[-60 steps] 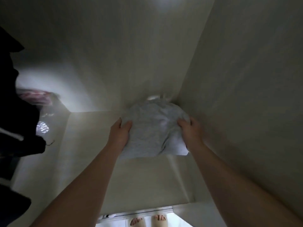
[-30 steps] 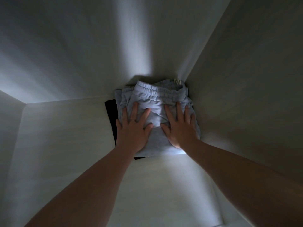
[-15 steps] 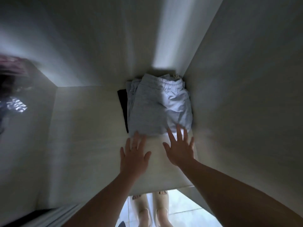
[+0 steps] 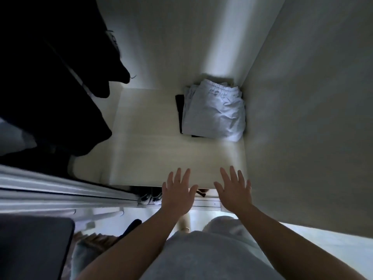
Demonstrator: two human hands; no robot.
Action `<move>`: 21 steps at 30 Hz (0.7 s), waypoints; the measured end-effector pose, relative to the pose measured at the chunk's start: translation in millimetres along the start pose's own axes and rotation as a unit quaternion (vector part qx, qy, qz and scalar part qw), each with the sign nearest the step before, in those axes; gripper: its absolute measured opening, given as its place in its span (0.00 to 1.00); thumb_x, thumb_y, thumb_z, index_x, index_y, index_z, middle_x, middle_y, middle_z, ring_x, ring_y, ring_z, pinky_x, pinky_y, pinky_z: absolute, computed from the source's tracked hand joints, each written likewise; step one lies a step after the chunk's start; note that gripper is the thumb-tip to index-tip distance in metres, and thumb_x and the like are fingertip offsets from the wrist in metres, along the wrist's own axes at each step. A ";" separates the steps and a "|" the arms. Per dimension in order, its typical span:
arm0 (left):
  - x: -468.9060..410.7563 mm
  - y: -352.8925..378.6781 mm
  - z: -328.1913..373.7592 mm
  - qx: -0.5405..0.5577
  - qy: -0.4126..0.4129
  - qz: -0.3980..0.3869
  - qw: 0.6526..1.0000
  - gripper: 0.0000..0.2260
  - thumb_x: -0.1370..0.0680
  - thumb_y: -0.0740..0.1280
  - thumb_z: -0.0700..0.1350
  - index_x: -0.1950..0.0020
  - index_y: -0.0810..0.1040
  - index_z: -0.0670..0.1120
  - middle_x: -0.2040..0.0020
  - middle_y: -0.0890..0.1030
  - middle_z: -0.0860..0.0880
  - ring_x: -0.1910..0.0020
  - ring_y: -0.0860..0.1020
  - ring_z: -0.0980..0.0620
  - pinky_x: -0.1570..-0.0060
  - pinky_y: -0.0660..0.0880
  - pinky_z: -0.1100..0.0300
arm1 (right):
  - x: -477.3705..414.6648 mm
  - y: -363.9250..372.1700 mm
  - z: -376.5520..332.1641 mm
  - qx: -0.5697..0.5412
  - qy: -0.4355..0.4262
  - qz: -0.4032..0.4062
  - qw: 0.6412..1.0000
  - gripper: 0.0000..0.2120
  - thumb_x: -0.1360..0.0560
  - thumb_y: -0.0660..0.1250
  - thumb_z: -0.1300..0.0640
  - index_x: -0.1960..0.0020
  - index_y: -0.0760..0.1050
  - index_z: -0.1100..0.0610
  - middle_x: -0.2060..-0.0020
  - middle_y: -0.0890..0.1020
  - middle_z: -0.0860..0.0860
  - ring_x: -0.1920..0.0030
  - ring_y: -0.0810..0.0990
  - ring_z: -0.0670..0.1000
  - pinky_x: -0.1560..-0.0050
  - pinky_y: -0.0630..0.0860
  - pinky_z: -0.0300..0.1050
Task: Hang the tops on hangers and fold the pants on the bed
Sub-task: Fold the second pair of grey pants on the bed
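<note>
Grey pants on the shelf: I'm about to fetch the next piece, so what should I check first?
1. Folded pants lie on the shelf: ok.
2. They rest on the black garment, away from the front edge: ok.
3. Free left hand: ok.
4. Free right hand: ok.
5. Clothes left on the bed: cannot tell, bed out of view.

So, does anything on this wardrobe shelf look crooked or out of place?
Only slightly. The folded light grey pants lie in the back right corner of the shelf on a black folded garment, offset so that the black one shows along their left side. Their top layer is rumpled.
</note>
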State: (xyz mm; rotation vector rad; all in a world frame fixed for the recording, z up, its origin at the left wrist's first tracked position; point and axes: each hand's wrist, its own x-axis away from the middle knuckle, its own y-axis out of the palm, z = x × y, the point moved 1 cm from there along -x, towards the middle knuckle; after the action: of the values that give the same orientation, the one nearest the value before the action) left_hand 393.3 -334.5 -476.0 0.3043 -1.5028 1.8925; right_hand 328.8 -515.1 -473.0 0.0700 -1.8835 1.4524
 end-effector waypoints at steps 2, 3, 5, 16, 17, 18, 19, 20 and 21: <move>19.1 -3.1 -1.8 0.009 0.002 0.031 0.999 0.29 0.16 0.49 0.62 0.18 0.43 0.57 0.17 0.44 0.51 0.19 0.43 0.45 0.22 0.49 0.44 | 11.4 -5.9 4.7 -0.005 -0.030 0.010 0.999 0.30 0.17 0.46 0.38 0.18 0.42 0.43 0.18 0.42 0.49 0.19 0.42 0.55 0.22 0.46 0.62; 27.2 -4.8 -2.8 0.017 0.002 0.051 0.999 0.29 0.17 0.49 0.63 0.18 0.44 0.58 0.17 0.46 0.51 0.19 0.44 0.45 0.22 0.50 0.45 | 17.5 -10.3 6.1 -0.010 -0.049 0.017 0.999 0.30 0.16 0.47 0.38 0.18 0.43 0.43 0.18 0.41 0.49 0.19 0.42 0.55 0.22 0.46 0.61; 45.0 -7.7 -2.2 0.031 0.004 0.089 0.996 0.30 0.19 0.47 0.65 0.18 0.45 0.58 0.17 0.48 0.51 0.19 0.45 0.45 0.23 0.51 0.46 | 31.4 -20.5 9.7 -0.026 -0.101 0.041 0.994 0.29 0.16 0.49 0.40 0.18 0.44 0.43 0.18 0.41 0.48 0.19 0.42 0.54 0.22 0.46 0.59; 164.7 29.6 27.5 0.193 -0.014 0.267 0.944 0.35 0.22 0.45 0.71 0.19 0.54 0.55 0.18 0.56 0.53 0.19 0.51 0.50 0.21 0.50 0.51 | 116.3 -31.8 42.9 -0.060 -0.317 0.021 0.946 0.31 0.20 0.47 0.36 0.19 0.48 0.40 0.19 0.47 0.42 0.19 0.45 0.49 0.21 0.48 0.54; 179.4 35.2 32.4 0.208 -0.027 0.275 0.938 0.33 0.21 0.47 0.69 0.19 0.54 0.57 0.19 0.55 0.54 0.20 0.51 0.51 0.21 0.51 0.52 | 123.0 -28.6 44.8 -0.061 -0.337 0.016 0.939 0.30 0.20 0.47 0.36 0.19 0.49 0.41 0.19 0.47 0.42 0.19 0.46 0.48 0.21 0.49 0.54; 192.7 43.0 35.5 0.223 -0.044 0.279 0.933 0.31 0.20 0.49 0.68 0.19 0.54 0.58 0.19 0.55 0.56 0.20 0.51 0.52 0.22 0.53 0.52 | 129.9 -25.2 45.8 -0.066 -0.356 0.009 0.932 0.30 0.19 0.49 0.37 0.19 0.49 0.41 0.19 0.48 0.41 0.19 0.46 0.48 0.21 0.50 0.54; 205.0 51.1 37.6 0.235 -0.059 0.282 0.928 0.30 0.20 0.51 0.66 0.19 0.53 0.58 0.19 0.54 0.57 0.20 0.51 0.53 0.22 0.54 0.51 | 136.3 -22.0 45.9 -0.076 -0.374 0.001 0.924 0.30 0.19 0.50 0.36 0.19 0.50 0.41 0.19 0.49 0.41 0.19 0.47 0.47 0.21 0.51 0.53; 218.2 59.5 38.4 0.247 -0.076 0.286 0.923 0.30 0.19 0.51 0.66 0.19 0.53 0.59 0.19 0.54 0.58 0.20 0.51 0.54 0.22 0.55 0.51 | 143.0 -19.7 44.3 -0.083 -0.393 -0.007 0.916 0.30 0.20 0.51 0.35 0.20 0.51 0.42 0.20 0.51 0.41 0.20 0.48 0.46 0.22 0.51 0.53; 231.1 67.9 38.0 0.259 -0.092 0.291 0.916 0.30 0.20 0.51 0.66 0.19 0.54 0.59 0.19 0.54 0.59 0.20 0.51 0.55 0.23 0.56 0.51 | 150.6 -18.2 41.3 -0.086 -0.413 -0.013 0.907 0.31 0.21 0.50 0.34 0.20 0.52 0.42 0.20 0.52 0.41 0.20 0.49 0.45 0.22 0.52 0.52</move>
State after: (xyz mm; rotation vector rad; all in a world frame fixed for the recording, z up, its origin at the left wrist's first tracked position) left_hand 171.7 -290.7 -384.3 0.2951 -1.2636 2.8155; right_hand 207.2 -499.4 -374.6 0.7225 -2.6531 1.3282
